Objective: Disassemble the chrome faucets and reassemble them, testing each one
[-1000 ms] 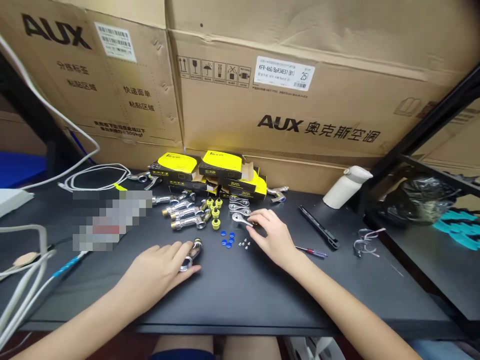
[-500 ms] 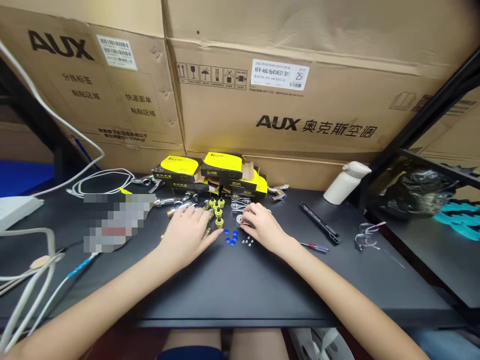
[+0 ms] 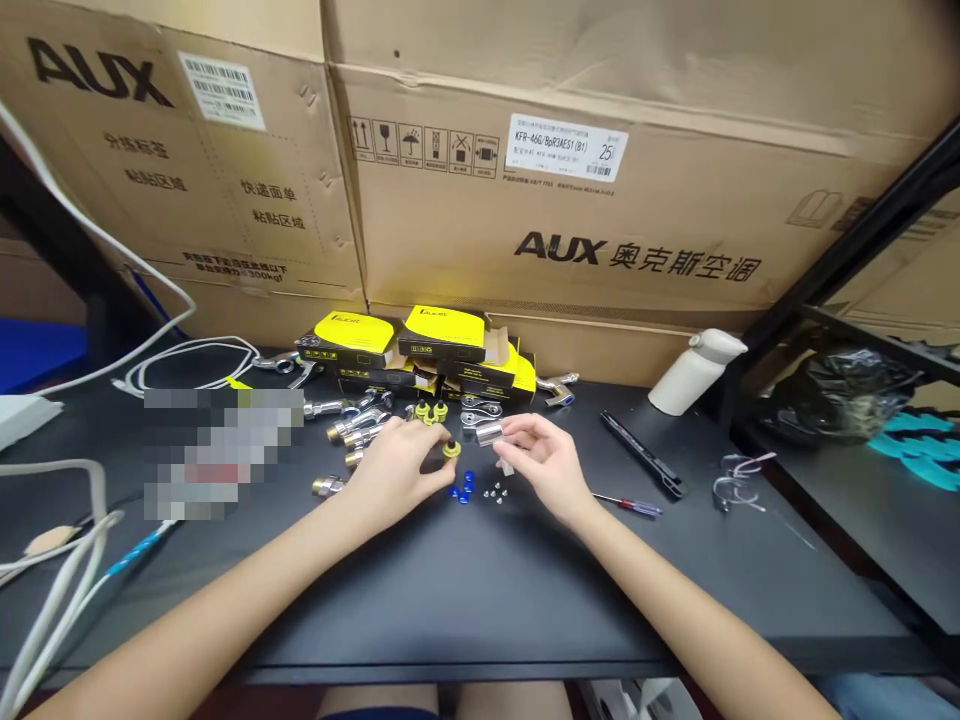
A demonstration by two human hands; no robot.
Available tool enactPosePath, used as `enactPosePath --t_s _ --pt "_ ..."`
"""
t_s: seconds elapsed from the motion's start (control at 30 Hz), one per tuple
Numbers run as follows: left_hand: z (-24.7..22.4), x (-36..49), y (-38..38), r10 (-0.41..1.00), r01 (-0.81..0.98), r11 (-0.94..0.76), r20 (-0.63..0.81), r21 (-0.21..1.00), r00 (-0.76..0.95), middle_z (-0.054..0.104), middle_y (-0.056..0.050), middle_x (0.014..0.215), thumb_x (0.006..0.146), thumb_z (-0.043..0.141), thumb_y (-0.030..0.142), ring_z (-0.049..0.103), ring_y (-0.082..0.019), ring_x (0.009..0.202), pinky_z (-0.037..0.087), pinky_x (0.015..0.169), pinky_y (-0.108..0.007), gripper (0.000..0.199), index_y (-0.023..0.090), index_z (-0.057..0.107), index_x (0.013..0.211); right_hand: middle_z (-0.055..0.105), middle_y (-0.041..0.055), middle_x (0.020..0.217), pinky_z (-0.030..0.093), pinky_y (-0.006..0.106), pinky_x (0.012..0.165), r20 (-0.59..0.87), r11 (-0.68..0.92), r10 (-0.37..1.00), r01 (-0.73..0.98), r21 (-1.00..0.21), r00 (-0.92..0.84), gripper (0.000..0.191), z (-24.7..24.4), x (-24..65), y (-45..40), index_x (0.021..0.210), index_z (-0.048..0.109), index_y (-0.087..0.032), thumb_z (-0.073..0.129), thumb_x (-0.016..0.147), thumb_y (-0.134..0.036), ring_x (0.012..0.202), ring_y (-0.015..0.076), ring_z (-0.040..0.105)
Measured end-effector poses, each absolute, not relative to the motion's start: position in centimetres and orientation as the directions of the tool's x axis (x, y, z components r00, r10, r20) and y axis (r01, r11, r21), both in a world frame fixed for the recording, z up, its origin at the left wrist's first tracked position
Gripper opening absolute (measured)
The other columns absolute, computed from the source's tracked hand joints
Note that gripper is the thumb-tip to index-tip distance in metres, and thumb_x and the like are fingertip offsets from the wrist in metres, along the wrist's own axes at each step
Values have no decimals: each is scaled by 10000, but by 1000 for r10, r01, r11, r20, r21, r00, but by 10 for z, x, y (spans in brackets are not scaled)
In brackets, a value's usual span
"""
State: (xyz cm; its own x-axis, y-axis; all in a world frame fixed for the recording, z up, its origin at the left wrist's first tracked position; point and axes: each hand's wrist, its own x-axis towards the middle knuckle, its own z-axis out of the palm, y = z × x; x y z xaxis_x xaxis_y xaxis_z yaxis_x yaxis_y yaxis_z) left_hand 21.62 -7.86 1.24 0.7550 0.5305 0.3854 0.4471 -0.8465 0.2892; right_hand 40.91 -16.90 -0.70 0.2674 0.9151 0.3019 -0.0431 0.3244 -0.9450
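Observation:
My left hand (image 3: 397, 465) pinches a yellow-and-black faucet cartridge (image 3: 451, 450) between thumb and fingertips. In my right hand (image 3: 544, 462) is a chrome faucet handle (image 3: 490, 435), its round body turned toward the cartridge with a small gap between them. More yellow cartridges (image 3: 430, 412) stand just beyond my left fingers. Behind the held handle lie other chrome handles (image 3: 480, 407). Blue caps (image 3: 465, 490) and several tiny silver screws (image 3: 496, 492) rest on the table below my hands. Chrome faucet bodies (image 3: 349, 425) with brass ends lie left, partly hidden by my left hand.
Black-and-yellow boxes (image 3: 442, 333) are stacked at the back against large cartons (image 3: 637, 220). To the right are a black pen-like tool (image 3: 641, 455), a pen (image 3: 630, 506), a white bottle (image 3: 694, 375) and glasses (image 3: 739, 482). White cables (image 3: 67, 560) run along the left.
My left hand has taken up a yellow cartridge from the group. My right hand has lifted a chrome handle off the table and tilted it toward the cartridge.

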Motion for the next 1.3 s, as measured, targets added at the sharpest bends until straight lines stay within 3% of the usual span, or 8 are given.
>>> enactPosePath --t_s 0.13,0.27,0.5,0.8,1.0,1.07,1.2,1.3 --pt "13 215 -87 566 170 -611 276 773 776 722 -23 944 869 578 313 682 -185 885 504 851 -327 156 202 536 970 640 57 1035 590 300 710 398 414 887 -19 -910 232 179 -6 400 -176 908 663 -205 761 762 -234 852 165 664" --pt "11 215 -95 550 89 -254 68 963 832 699 -61 990 872 591 359 728 -206 834 576 731 -313 232 187 527 1014 647 70 1060 583 340 791 493 468 850 162 -869 185 140 -5 399 -183 937 697 -221 728 801 -218 942 193 662" --pt "6 217 -96 628 17 -91 44 996 777 684 -43 945 775 720 309 715 -174 735 584 640 -291 369 204 446 999 718 70 1011 582 308 676 497 448 868 424 -787 7 124 6 414 -185 945 754 -234 704 831 -245 875 190 678" --pt "9 213 -92 576 50 -310 146 950 804 652 -93 1144 764 704 297 670 -192 898 602 708 -297 475 194 599 1215 690 80 1137 571 337 828 664 580 739 610 -540 -115 215 -3 398 -187 1060 724 -249 593 903 -186 928 185 691" --pt "5 216 -81 679 113 -350 169 930 715 706 -83 1017 773 701 414 676 -211 844 588 761 -332 371 163 697 1045 685 69 1171 510 385 956 507 427 861 506 -749 24 345 -5 402 -184 1298 564 -252 486 963 -223 1078 194 644" --pt "4 216 -76 716 105 -293 146 950 682 720 -83 991 740 733 419 685 -220 837 577 812 -366 400 148 680 1029 705 67 1086 522 378 911 483 363 872 564 -741 73 296 -8 408 -180 1233 590 -228 490 954 -222 1004 193 657" --pt "3 216 -70 758 60 -151 76 987 648 727 -93 981 723 752 403 695 -242 905 547 878 -400 440 130 635 1048 718 67 956 516 367 853 440 409 880 755 -513 -178 156 -16 413 -171 1003 684 -186 572 895 -165 906 203 632" --pt "3 216 -70 755 28 -129 80 991 651 719 -99 1044 726 756 383 689 -249 954 525 925 -411 447 135 632 1075 723 71 963 517 354 851 410 437 878 759 -482 -246 161 -20 409 -167 1007 688 -174 597 879 -135 908 198 635"
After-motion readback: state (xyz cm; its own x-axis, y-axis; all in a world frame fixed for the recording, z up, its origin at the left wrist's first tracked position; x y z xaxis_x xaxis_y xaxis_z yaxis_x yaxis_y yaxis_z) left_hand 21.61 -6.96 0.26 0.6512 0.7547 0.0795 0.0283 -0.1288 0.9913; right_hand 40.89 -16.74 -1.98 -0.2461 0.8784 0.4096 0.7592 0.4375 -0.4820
